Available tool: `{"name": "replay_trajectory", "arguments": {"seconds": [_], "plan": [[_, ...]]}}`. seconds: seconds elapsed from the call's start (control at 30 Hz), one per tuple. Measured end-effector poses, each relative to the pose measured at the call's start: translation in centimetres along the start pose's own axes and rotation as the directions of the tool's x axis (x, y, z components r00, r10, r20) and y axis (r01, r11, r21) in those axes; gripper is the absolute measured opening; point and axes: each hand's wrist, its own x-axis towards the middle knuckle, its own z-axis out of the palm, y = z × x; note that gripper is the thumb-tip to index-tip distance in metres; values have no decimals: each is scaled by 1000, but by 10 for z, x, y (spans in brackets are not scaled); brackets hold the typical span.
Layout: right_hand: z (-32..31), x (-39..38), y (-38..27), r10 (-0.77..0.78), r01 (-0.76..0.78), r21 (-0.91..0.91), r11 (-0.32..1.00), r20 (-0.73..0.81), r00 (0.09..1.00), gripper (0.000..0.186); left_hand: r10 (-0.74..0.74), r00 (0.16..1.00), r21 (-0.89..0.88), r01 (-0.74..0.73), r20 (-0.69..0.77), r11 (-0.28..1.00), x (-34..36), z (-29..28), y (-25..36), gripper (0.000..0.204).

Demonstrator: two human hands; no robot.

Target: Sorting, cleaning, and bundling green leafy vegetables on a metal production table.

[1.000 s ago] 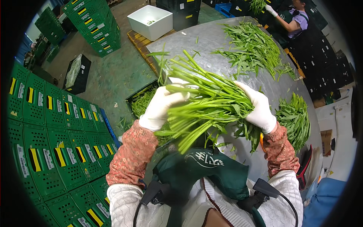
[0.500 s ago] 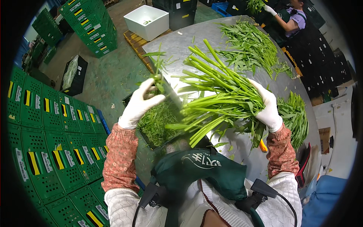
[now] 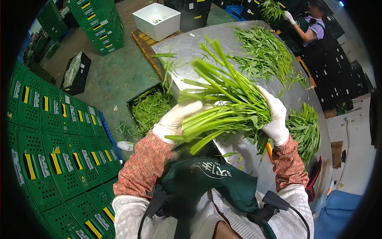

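My right hand [image 3: 274, 115], white-gloved, is closed round a large bunch of leafy green stems [image 3: 223, 95], whose cut ends fan up and leftward. My left hand [image 3: 179, 115], also gloved, is against the left of the bunch; its fingers are mostly hidden behind the stems. Below and beyond the left hand is a dark crate of loose trimmings [image 3: 147, 111] beside the metal table [image 3: 195, 47]. A leafy pile [image 3: 262, 55] lies on the far part of the table, another [image 3: 302, 131] to the right of my right hand.
Stacked green crates [image 3: 55, 151] line the left; more [image 3: 99, 28] stand farther back. A white foam box [image 3: 156, 22] rests on a wooden pallet [image 3: 143, 47]. A dark crate with plastic bag [image 3: 75, 71] is on the floor. A co-worker [image 3: 308, 30] holds greens beside black crates [image 3: 342, 75].
Half a second ago my left hand was apart from the bunch with a sprig at its fingertips; it has moved down and right to the bunch, and the sprig no longer shows in it.
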Motion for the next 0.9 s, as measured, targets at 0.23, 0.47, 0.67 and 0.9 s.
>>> {"name": "replay_trajectory", "arguments": {"seconds": [0.23, 0.47, 0.67, 0.9], "plan": [[9, 2, -2, 16, -15, 68, 998, -16, 1000, 67, -158, 986, -509, 161, 50, 846, 1, -2, -16, 58], [11, -2, -4, 5, -2, 70, 998, -34, 999, 67, -3, 1000, -556, 16, 24, 831, -16, 9, -33, 54], [4, 0, -11, -92, 106, -125, 986, 114, 989, 69, -230, 966, -363, 174, -118, 916, -19, 13, -19, 33], [4, 2, -24, -122, 157, -325, 933, 125, 985, 69, -111, 969, 105, 136, -219, 985, -10, 10, -20, 30]]}}
